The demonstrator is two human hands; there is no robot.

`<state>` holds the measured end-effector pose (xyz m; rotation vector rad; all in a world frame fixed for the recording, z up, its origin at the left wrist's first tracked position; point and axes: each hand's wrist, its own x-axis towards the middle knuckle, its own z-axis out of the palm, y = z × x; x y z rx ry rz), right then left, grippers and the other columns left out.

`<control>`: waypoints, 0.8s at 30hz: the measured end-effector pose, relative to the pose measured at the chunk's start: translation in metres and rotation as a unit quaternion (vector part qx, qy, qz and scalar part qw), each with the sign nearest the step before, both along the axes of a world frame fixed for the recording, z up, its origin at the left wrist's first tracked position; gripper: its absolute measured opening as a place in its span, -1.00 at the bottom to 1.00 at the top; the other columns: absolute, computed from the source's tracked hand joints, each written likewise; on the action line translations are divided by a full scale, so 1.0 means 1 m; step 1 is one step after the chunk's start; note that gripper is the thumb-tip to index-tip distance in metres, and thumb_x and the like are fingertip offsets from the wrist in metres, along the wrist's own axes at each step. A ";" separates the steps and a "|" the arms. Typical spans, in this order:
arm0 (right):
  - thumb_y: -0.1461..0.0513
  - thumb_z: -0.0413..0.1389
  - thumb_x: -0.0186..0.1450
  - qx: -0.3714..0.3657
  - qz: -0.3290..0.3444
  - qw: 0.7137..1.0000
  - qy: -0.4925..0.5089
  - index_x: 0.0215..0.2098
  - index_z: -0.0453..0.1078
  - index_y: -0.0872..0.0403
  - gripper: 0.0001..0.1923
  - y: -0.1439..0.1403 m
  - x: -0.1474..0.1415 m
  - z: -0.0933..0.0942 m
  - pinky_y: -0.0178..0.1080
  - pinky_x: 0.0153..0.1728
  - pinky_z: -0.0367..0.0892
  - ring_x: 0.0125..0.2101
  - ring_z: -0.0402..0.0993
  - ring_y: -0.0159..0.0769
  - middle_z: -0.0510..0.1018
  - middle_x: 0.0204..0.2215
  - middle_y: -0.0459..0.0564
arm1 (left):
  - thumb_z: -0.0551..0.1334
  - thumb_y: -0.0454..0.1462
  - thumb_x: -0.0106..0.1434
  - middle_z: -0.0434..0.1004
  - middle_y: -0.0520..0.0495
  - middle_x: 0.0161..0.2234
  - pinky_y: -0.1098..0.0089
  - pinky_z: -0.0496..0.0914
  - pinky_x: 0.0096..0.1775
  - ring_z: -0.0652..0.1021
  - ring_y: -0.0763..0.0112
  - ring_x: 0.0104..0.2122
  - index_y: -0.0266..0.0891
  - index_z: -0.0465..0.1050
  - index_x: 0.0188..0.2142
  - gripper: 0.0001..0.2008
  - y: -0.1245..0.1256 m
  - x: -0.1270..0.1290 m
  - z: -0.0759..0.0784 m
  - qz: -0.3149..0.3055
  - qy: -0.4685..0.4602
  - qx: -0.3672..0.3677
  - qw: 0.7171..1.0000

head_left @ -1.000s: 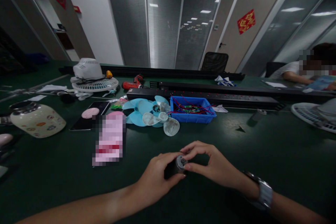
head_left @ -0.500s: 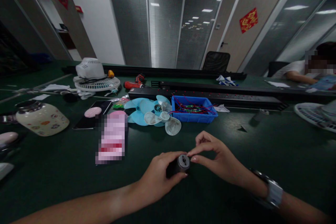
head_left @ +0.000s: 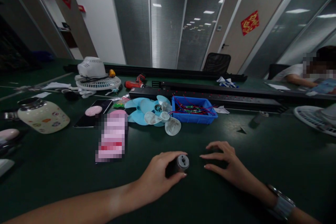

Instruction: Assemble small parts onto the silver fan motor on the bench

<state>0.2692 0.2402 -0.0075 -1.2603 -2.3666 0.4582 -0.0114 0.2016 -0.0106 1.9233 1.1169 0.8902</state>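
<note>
My left hand (head_left: 159, 173) is wrapped around a small cylindrical motor (head_left: 183, 162), thumb on the near side and fingers on the far side. The motor stands on the green tabletop, with its grey, holed metal end facing up; its lower body is partly hidden by the hand. To the right of it, my right hand (head_left: 225, 161) hovers with fingers apart and nothing visible between them. A wristwatch is on that arm. Beyond the hands lie pale blue and clear fan blades (head_left: 148, 110) and a blue bin (head_left: 195, 118) of wires and green circuit boards.
A patterned kettle-like pot (head_left: 44, 117), phone (head_left: 91, 113) and pink item (head_left: 112, 136) lie left. Behind are a white fan (head_left: 91, 68), red power drill (head_left: 135, 83) and long black bars (head_left: 217, 96). At right are another small cylinder (head_left: 259, 118), a fan grille (head_left: 312, 117) and a person (head_left: 296, 73).
My right hand has drawn away from the motor to the right, and its fingers have spread. My left hand still holds the motor in the same place.
</note>
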 end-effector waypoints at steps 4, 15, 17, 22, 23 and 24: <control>0.07 0.30 0.23 -0.017 0.027 0.998 0.055 -0.15 0.58 -0.21 -0.79 0.001 0.001 -0.006 0.18 0.03 0.26 0.04 0.39 0.04 0.65 -0.16 -0.06 | 0.38 -0.35 0.13 0.60 -0.05 0.01 0.19 0.41 0.06 0.57 0.20 -0.02 -0.14 0.45 0.08 -0.51 -0.001 0.000 0.000 0.000 -0.003 0.004 1.000; 0.20 0.32 0.24 -0.015 0.088 0.963 0.255 -0.26 0.58 -0.09 -0.91 -0.002 -0.059 0.034 -0.15 -0.21 0.44 -0.24 0.55 -0.21 0.66 -0.32 -0.08 | 0.39 -0.35 0.13 0.61 -0.04 -0.02 0.22 0.42 0.03 0.58 0.21 -0.06 -0.15 0.45 0.06 -0.52 0.001 0.000 -0.005 -0.004 -0.012 0.028 1.000; 0.22 0.31 0.24 -0.020 0.106 0.962 0.249 -0.25 0.58 -0.06 -0.91 -0.004 -0.073 0.040 -0.17 -0.23 0.43 -0.26 0.55 -0.22 0.65 -0.32 -0.06 | 0.39 -0.36 0.14 0.61 -0.07 -0.03 0.22 0.42 0.01 0.58 0.21 -0.07 -0.17 0.45 0.06 -0.53 0.000 -0.001 -0.007 -0.004 -0.014 0.030 0.999; 0.25 0.30 0.25 -0.035 0.102 0.964 0.242 -0.29 0.57 -0.03 -0.95 -0.005 -0.083 0.039 -0.17 -0.24 0.41 -0.27 0.54 -0.22 0.63 -0.33 -0.05 | 0.40 -0.35 0.13 0.62 -0.09 -0.04 0.22 0.43 -0.02 0.59 0.20 -0.09 -0.19 0.46 0.04 -0.55 0.000 -0.001 -0.009 -0.006 -0.017 0.034 0.999; 0.25 0.30 0.24 -0.036 0.101 0.964 0.244 -0.29 0.57 -0.03 -0.94 -0.005 -0.083 0.039 -0.17 -0.23 0.41 -0.27 0.54 -0.23 0.63 -0.33 -0.05 | 0.40 -0.35 0.13 0.62 -0.09 -0.04 0.22 0.43 -0.02 0.59 0.20 -0.09 -0.20 0.47 0.04 -0.55 0.000 -0.001 -0.009 -0.006 -0.016 0.034 0.999; 0.26 0.31 0.24 -0.038 0.101 0.963 0.245 -0.29 0.57 -0.03 -0.93 -0.005 -0.082 0.039 -0.17 -0.23 0.41 -0.27 0.54 -0.23 0.63 -0.33 -0.06 | 0.40 -0.35 0.13 0.62 -0.09 -0.04 0.22 0.42 -0.01 0.59 0.20 -0.09 -0.20 0.47 0.03 -0.55 0.001 -0.001 -0.008 -0.006 -0.016 0.034 0.999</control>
